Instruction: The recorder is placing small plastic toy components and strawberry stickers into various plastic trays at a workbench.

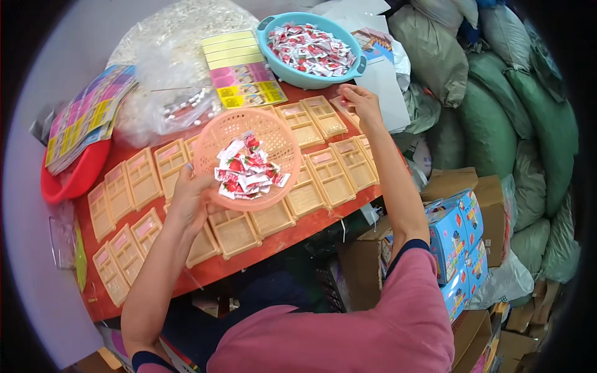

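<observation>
While the left hand holds a basket, the right hand is over the far trays

As I read it from my remote feed: left fingers clamped on the rim of the pink-orange perforated basket, thumb over the edge. Basket sits in front of the middle trays, hiding some; can't tell if it touches them. Inside it, a loose pile of red-and-white sachets.

Right arm stretched forward, fingers curled, tips close together at the far right end of the tray rows; I can't tell whether anything is pinched there. Trays are tan, compartmented, in rows across a red table; several show pink pieces in small compartments.

Beyond them, a blue basin full of similar sachets, just beside printed sheets. Left side: red basin with more sheets. Right: blue boxes, green sacks.
</observation>
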Action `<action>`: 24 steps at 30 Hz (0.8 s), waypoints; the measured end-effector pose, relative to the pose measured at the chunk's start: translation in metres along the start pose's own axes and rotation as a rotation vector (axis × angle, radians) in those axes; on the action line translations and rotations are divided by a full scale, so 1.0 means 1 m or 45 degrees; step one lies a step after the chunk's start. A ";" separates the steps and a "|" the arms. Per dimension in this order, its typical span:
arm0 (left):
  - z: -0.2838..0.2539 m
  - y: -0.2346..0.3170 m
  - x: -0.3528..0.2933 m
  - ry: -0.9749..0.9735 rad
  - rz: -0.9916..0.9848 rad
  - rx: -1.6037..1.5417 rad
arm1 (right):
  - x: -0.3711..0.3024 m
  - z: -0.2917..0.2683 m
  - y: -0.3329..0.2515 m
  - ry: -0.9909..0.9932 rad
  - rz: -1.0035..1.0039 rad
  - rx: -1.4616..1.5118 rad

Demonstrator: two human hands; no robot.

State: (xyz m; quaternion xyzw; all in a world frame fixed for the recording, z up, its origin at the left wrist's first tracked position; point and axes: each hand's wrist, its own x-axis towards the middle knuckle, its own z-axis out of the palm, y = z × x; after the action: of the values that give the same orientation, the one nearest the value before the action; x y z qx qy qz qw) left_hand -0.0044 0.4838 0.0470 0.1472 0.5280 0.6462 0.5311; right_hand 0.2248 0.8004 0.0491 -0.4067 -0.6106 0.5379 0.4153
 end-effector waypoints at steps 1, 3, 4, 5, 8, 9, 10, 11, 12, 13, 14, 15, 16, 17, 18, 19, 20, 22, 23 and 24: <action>0.006 -0.001 0.003 -0.022 -0.009 -0.005 | 0.016 -0.020 0.015 0.109 -0.015 -0.054; 0.016 0.001 0.006 -0.034 -0.040 0.003 | 0.044 -0.044 0.038 0.187 -0.016 -0.027; 0.015 0.000 0.010 -0.035 -0.057 0.013 | 0.053 -0.044 0.041 0.250 -0.017 0.011; 0.015 -0.001 0.013 -0.033 -0.060 0.010 | 0.062 -0.045 0.045 0.248 -0.015 0.007; 0.016 -0.001 0.018 -0.097 -0.094 -0.005 | 0.082 -0.040 0.053 0.275 0.059 -0.109; 0.016 -0.002 0.019 -0.096 -0.098 -0.006 | 0.088 -0.037 0.054 0.328 0.074 -0.331; 0.017 -0.003 0.020 -0.088 -0.103 -0.012 | 0.093 -0.034 0.055 0.376 0.088 -0.551; 0.018 -0.003 0.020 -0.080 -0.109 -0.019 | 0.096 -0.032 0.057 0.373 0.090 -0.552; 0.019 -0.003 0.021 -0.078 -0.111 -0.020 | 0.097 -0.030 0.058 0.417 0.097 -0.764; 0.020 -0.003 0.020 -0.068 -0.135 -0.006 | 0.098 -0.029 0.061 0.455 0.105 -0.978; 0.020 -0.003 0.020 -0.059 -0.160 0.009 | 0.099 -0.028 0.062 0.448 0.108 -0.980; 0.020 -0.004 0.022 -0.053 -0.163 0.006 | 0.100 -0.027 0.063 0.479 0.121 -1.059; 0.018 -0.005 0.023 -0.049 -0.161 0.002 | 0.099 -0.025 0.065 0.505 0.137 -1.139; 0.017 -0.006 0.024 -0.044 -0.159 -0.001 | 0.097 -0.023 0.066 0.493 0.142 -1.140; 0.016 -0.006 0.024 -0.033 -0.164 -0.003 | 0.096 -0.022 0.067 0.490 0.137 -1.156; 0.016 -0.005 0.024 -0.038 -0.152 -0.023 | 0.095 -0.022 0.068 0.489 0.132 -1.174; 0.016 -0.005 0.025 -0.042 -0.140 -0.043 | 0.096 -0.023 0.072 0.481 0.135 -1.176; 0.021 -0.005 0.027 -0.054 -0.139 -0.026 | 0.096 -0.030 0.078 0.523 -0.035 -1.288; 0.021 -0.005 0.027 -0.070 -0.136 -0.008 | 0.096 -0.038 0.079 0.506 -0.029 -1.290; 0.021 -0.010 0.032 -0.101 -0.130 0.011 | 0.096 -0.049 0.078 0.550 -0.274 -1.267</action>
State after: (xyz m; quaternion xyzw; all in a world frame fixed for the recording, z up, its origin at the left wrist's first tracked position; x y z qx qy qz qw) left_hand 0.0037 0.5208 0.0348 0.1480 0.5162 0.6096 0.5831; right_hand 0.2444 0.9136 -0.0179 -0.5903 -0.7301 0.0434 0.3415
